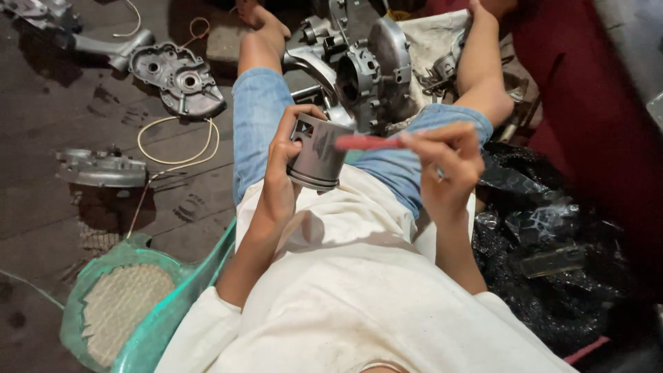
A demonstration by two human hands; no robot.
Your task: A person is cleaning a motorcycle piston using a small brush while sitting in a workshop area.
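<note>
Left hand (280, 169) wraps its fingers around a grey metal piston (319, 153), holding it in front of the person's lap, while the right hand (449, 166) pinches a thin red-handled tool (369, 143) whose tip meets the piston's side. Judging by this, the piston is being scraped or cleaned, and the next stroke calls for a steady grip and a slight turn of the piston. Beyond both hands sits the engine casing (369, 69) on the floor (62, 200).

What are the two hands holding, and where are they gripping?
The left hand wraps around the side wall of a grey metal piston. The right hand pinches one end of a thin red tool, whose other end points at the piston.
</note>
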